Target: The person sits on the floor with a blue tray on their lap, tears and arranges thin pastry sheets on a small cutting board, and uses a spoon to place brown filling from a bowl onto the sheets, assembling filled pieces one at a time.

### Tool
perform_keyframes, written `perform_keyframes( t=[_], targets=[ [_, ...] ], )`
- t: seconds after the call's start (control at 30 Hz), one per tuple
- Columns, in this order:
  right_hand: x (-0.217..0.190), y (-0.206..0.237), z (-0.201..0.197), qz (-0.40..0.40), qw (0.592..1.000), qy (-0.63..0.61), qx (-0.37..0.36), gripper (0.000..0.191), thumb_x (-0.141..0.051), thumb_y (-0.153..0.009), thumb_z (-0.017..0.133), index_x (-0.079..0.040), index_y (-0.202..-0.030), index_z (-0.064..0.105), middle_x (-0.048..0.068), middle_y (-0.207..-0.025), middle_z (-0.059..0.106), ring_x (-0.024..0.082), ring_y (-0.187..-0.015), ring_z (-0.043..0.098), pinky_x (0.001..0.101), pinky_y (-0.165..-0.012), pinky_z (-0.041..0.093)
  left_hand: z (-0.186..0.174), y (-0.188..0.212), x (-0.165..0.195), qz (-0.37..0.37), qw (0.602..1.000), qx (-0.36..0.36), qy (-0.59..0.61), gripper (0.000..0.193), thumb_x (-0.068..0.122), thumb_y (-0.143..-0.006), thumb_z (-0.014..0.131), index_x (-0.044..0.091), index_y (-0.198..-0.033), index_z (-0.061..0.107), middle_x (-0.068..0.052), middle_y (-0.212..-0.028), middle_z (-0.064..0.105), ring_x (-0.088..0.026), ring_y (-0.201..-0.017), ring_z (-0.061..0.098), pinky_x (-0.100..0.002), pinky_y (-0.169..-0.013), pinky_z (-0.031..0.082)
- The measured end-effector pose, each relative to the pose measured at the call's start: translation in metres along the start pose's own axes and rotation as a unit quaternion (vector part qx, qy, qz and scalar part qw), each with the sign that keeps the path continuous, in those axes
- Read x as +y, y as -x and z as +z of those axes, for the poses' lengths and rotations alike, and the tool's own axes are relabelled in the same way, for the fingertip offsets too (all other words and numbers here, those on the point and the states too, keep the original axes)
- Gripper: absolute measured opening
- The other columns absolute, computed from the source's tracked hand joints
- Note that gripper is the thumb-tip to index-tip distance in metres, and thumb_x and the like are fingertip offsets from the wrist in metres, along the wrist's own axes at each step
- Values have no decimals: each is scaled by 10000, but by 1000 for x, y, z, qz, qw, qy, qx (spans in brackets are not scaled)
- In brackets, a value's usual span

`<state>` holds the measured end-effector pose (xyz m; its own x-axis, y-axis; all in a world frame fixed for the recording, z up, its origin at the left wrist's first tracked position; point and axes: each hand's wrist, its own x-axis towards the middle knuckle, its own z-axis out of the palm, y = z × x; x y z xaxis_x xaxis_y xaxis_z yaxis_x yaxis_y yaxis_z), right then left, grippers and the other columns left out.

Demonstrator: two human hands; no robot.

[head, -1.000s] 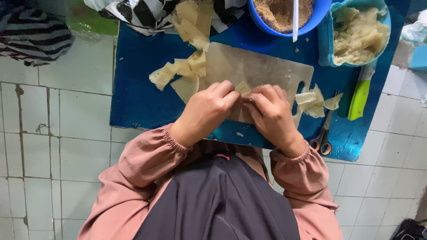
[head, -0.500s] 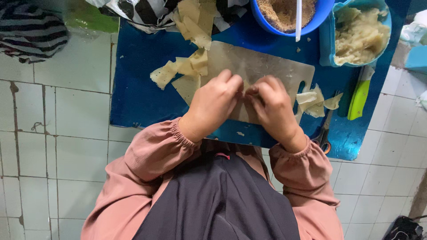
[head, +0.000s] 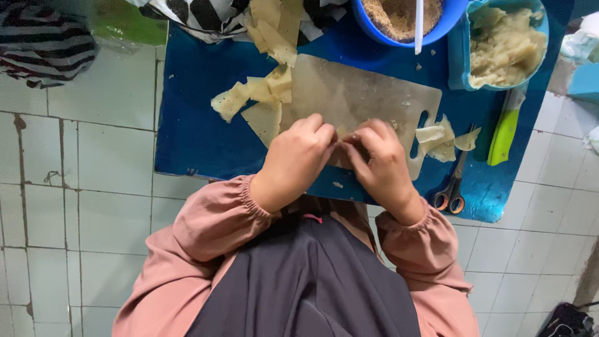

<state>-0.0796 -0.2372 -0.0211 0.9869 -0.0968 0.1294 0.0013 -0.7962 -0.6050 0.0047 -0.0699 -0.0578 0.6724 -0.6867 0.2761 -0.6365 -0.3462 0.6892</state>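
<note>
- Head view: left hand (head: pixel 298 161) and right hand (head: pixel 382 163) pinch together on a pale, thin dough wrapper (head: pixel 345 134), mostly hidden by fingers.
- Wrapper sits mid cutting board (head: pixel 368 93), on blue table (head: pixel 193 118); scissors (head: pixel 453 187) lie right.

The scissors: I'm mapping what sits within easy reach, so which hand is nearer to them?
Right. The right hand is on the cutting board, just beside the scissors; the left hand lies beyond it, farther off.

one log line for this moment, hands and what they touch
left hand: pinching wrapper piece | right hand: pinching same piece | under: cutting board | near: scissors, crumb bowl
</note>
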Motion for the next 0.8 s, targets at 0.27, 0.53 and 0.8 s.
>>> perform_keyframes(
  t=[0.27,0.53,0.8],
  targets=[
    [-8,7,6,-13,998,7,57,149,-1,-906,728,-9,-1045,674,176,-1081,600,364,-974,611,417,-844,502,-4,1,7,-47,997,20,-51,218,235,-897,749,97,-1017,632,-107,-958,585,-288,-904,619,-395,-737,506],
    [-6,14,11,-72,984,144,71,182,-35,-900,737,-5,-1068,675,143,-1092,633,371,-993,606,466,-860,460,-4,21,7,114,989,48,-75,453,152,-1008,620,71,-1449,557,-62,-1315,638,-232,-1243,605,-381,-1053,454],
    [-11,30,17,-64,984,151,71,345,0,-943,670,17,-1286,634,175,-1300,620,372,-1144,613,451,-1006,478,-5,27,8,105,982,24,-156,530,164,-1059,563,111,-1571,436,-34,-1407,637,-212,-1419,510,-427,-1219,288]
  ],
)
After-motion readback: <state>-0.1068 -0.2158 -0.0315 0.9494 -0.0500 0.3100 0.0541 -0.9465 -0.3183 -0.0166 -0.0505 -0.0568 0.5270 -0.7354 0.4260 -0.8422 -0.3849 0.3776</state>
